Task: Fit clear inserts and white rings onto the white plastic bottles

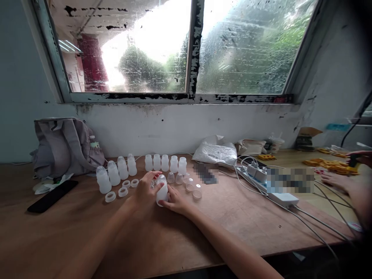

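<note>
White bottle (162, 195) in the grip of left hand (147, 188) and right hand (176, 200), near pale rings (110, 200)

You've got milky white on your bottle (162, 191), and matching white on the rings (110, 200)! Your tabletop (203, 236) runs reddish-brown, the backpack (59, 149) soft grey, the slab (52, 196) solid black. Silver gleams off the pouch (216, 153), yellow pops from the parts (333, 167), and black blotches pattern the grey window frame (194, 58)!

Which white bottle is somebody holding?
The bottle nearest the camera, between left hand and right hand; the other white bottles stand untouched in two rows.
</note>
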Action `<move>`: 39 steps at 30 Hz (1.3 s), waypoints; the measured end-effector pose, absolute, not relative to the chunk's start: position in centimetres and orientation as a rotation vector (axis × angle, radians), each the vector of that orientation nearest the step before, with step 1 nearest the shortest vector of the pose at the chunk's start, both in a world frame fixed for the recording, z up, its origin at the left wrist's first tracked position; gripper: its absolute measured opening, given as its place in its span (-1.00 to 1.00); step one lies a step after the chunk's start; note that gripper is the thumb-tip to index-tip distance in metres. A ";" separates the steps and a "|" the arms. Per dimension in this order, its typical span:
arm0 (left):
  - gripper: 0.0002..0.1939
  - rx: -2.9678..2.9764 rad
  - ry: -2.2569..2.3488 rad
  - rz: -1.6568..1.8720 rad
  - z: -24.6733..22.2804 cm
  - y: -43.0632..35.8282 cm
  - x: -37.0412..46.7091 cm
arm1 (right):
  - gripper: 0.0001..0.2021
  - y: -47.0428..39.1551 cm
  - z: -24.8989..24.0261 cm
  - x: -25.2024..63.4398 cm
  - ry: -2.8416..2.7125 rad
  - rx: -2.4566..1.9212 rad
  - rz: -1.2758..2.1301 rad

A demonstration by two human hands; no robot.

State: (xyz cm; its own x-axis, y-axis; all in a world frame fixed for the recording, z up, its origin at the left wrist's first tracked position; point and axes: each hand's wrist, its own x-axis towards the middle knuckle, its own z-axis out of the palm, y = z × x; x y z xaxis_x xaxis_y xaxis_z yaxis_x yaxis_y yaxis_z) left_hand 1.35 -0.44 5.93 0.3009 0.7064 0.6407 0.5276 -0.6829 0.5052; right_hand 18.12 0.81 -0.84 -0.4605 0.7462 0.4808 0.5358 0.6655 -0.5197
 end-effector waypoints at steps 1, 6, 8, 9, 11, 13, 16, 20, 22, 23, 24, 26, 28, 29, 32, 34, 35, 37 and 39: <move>-0.70 2.408 1.138 1.283 6.3 -0.3 1.3 | -0.46 0.9 -0.9 18.1 -2.171 -0.986 0.382; -0.74 2.530 1.213 1.134 8.1 0.0 0.8 | -0.52 0.7 -1.0 18.1 -2.170 -0.967 0.367; -0.74 2.559 1.228 1.149 9.3 0.3 0.4 | -0.50 0.7 -0.9 18.2 -2.141 -0.938 0.357; -0.73 2.565 1.246 1.177 10.1 0.6 0.1 | -0.49 0.7 -0.9 18.2 -2.120 -0.921 0.355; -0.69 2.573 1.321 1.241 11.9 1.5 -0.9 | -0.46 0.8 -0.9 18.2 -2.078 -0.892 0.350; -0.67 2.579 1.443 1.251 14.0 2.8 -2.1 | -0.49 1.0 -1.1 18.2 -2.041 -0.885 0.331; -0.60 2.580 1.631 1.198 16.7 5.1 -4.0 | -0.57 1.1 -1.5 18.2 -2.011 -0.908 0.292; -0.59 2.510 1.876 1.001 18.1 8.2 -5.9 | -0.59 1.1 -1.6 18.2 -2.014 -0.924 0.284; -0.60 2.503 1.974 0.901 17.8 9.6 -6.3 | -0.59 1.1 -1.6 18.2 -2.014 -0.933 0.293; -0.60 2.510 2.011 0.854 17.5 10.4 -6.5 | -0.59 1.1 -1.6 18.2 -2.015 -0.939 0.298; -0.61 2.519 2.040 0.809 17.0 11.1 -6.5 | -0.60 1.1 -1.6 18.3 -2.018 -0.945 0.301; -0.60 2.528 2.078 0.727 15.8 12.4 -6.5 | -0.59 1.2 -1.7 18.3 -2.018 -0.954 0.303; -0.61 2.526 2.104 0.676 14.6 13.4 -6.3 | -0.58 1.4 -1.9 18.4 -2.002 -0.956 0.290; -0.61 2.523 2.115 0.664 14.0 13.9 -6.2 | -0.58 1.4 -1.9 18.4 -1.991 -0.953 0.279; -0.65 2.500 2.144 0.655 12.3 14.9 -5.8 | -0.58 1.6 -2.1 18.4 -1.971 -0.946 0.258; -0.68 2.477 2.164 0.645 11.3 15.3 -5.6 | -0.58 1.7 -2.2 18.4 -1.973 -0.945 0.260; -0.69 2.466 2.173 0.639 10.8 15.5 -5.6 | -0.58 1.7 -2.2 18.4 -1.977 -0.947 0.262; -0.71 2.440 2.195 0.632 9.9 15.8 -5.5 | -0.59 1.7 -2.2 18.3 -1.991 -0.953 0.267; -0.71 2.413 2.221 0.638 9.1 16.0 -5.3 | -0.60 1.8 -2.3 18.3 -2.008 -0.960 0.271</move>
State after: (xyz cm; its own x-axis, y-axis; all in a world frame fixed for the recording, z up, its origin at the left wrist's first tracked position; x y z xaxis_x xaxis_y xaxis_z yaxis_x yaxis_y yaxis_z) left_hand -5.34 15.96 9.13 0.0527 0.9128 0.4049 0.9886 -0.1050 0.1082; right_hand 18.29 1.80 -2.34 -0.3246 0.7167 0.6172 0.5276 0.6788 -0.5107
